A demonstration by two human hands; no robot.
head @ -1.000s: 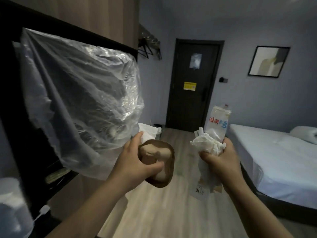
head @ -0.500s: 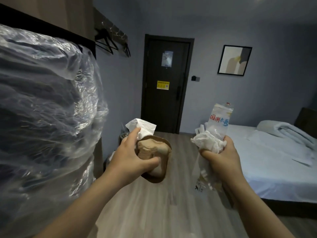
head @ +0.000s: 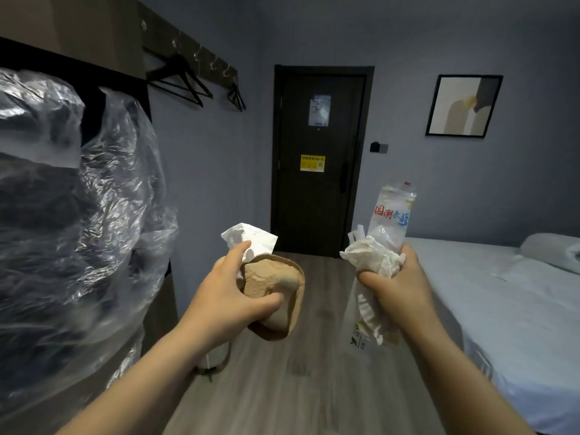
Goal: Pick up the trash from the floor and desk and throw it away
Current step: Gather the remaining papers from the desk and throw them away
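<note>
While left hand [head: 226,296] grips bowl [head: 296,309] — right hand [head: 398,284] grips wrappers [head: 392,211].

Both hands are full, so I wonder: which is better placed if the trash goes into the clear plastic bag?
Probably the left hand: holding a brown bowl and tissue, it is nearer the plastic bag. The right hand, gripping crumpled paper and a bottle, is nearer the bed.

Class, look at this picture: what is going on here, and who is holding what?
A person stands by a bed, both hands full of trash. The left hand grips brown paper trash and a white tissue. The right hand grips a crumpled tissue and a clear printed wrapper. Nothing is thrown away yet.
</note>
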